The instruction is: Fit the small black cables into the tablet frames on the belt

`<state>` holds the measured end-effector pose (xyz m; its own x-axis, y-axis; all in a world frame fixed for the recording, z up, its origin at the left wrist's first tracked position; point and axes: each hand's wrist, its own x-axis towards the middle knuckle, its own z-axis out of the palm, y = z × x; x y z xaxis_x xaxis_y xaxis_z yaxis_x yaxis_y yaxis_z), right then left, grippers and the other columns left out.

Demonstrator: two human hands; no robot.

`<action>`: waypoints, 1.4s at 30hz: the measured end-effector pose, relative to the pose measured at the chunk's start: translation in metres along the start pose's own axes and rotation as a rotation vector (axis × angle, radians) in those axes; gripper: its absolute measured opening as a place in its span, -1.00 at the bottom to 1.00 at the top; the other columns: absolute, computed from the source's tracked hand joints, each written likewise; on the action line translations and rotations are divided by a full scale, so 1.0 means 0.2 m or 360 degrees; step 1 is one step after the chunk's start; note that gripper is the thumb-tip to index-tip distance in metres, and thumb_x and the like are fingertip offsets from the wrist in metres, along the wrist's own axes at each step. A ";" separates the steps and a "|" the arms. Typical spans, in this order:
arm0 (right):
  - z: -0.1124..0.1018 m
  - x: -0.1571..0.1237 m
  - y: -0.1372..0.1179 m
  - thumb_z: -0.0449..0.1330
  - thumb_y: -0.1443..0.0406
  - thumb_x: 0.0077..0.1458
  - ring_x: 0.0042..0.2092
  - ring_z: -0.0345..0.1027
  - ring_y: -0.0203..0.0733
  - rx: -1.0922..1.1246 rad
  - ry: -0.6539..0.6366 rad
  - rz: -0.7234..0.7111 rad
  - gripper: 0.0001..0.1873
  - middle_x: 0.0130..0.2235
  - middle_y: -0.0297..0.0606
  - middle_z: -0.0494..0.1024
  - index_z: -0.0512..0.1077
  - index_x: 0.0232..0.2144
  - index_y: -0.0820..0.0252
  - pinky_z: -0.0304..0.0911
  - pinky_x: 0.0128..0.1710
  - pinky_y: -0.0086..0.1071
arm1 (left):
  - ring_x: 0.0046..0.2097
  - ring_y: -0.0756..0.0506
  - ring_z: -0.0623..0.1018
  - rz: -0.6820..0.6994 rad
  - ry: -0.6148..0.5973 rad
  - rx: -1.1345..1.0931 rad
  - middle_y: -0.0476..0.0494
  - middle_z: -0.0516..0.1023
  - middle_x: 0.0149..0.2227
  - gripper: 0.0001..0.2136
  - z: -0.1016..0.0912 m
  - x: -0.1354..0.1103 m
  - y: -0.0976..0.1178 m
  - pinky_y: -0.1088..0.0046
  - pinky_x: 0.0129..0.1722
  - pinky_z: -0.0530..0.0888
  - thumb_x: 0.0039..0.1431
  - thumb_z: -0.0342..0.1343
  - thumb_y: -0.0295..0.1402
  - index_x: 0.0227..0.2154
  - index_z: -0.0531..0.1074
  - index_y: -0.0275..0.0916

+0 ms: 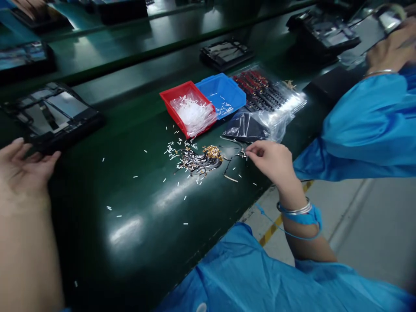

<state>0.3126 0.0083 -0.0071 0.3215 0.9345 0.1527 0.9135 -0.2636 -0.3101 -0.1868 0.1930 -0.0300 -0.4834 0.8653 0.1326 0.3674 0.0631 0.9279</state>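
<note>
My left hand lies open at the left edge of the green belt, its fingers spread just below a black tablet frame. My right hand, with a bangle and a blue wrist strap, rests near the belt's front edge. Its fingertips are pinched together beside thin dark strips; what they grip is too small to make out. Just left of it lies a heap of small black flex cables with gold ends. Tiny white slivers are scattered around the heap.
A red bin with a bag of white slivers and a blue bin stand behind the heap. Clear bags of dark parts lie to the right. More black frames sit farther back. Another person's blue sleeve and hand are at the right.
</note>
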 end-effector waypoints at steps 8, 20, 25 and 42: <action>0.07 0.01 -0.15 0.23 0.36 -0.05 -0.32 0.39 -0.18 -0.0211 -0.0219 -0.0495 -0.95 -0.47 -0.32 0.53 0.50 -0.47 0.14 0.05 -0.46 -0.40 | -0.08 -0.22 0.54 -0.0045 0.0432 -0.0348 -0.06 0.58 -0.29 -0.66 0.17 -0.49 0.24 0.04 0.04 0.42 -0.38 0.11 -0.64 -0.41 0.49 -0.26; -0.08 0.01 -0.12 0.14 0.34 -0.17 -0.47 0.33 -0.24 0.0431 0.0185 -0.0003 -0.89 -0.54 -0.32 0.51 0.48 -0.55 0.14 0.17 -0.42 -0.37 | -0.02 -0.13 0.53 0.0506 -0.0640 -0.0370 -0.11 0.58 -0.08 -0.76 0.18 -0.96 0.44 0.43 -0.18 0.46 0.09 0.18 -0.43 -0.15 0.55 -0.22; -0.10 0.05 -0.16 0.14 0.34 -0.24 -0.53 0.26 -0.29 0.0806 -0.0066 0.0231 -0.95 -0.62 -0.35 0.43 0.42 -0.63 0.18 0.12 -0.46 -0.38 | -0.08 -0.11 0.55 0.0430 -0.1168 -0.0230 -0.10 0.59 -0.12 -0.78 0.21 -1.14 0.48 0.39 -0.10 0.44 0.17 0.11 -0.34 -0.13 0.52 -0.21; 0.08 -0.32 -0.61 0.20 0.37 0.11 -0.35 0.43 -0.22 0.0832 0.0364 -0.1085 -0.90 -0.40 -0.26 0.60 0.50 -0.42 0.13 0.33 -0.32 -0.31 | -0.41 -0.08 0.59 -0.0338 -0.1618 -0.0652 -0.21 0.61 -0.44 -0.83 0.29 -1.30 0.44 0.57 -0.57 0.37 0.16 0.08 -0.33 -0.40 0.51 -0.31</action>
<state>0.1763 -0.0149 0.0070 -0.1577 0.7631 0.6267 0.7117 0.5278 -0.4636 0.0167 0.0015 -0.0035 0.4386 0.8725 -0.2153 -0.0256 0.2516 0.9675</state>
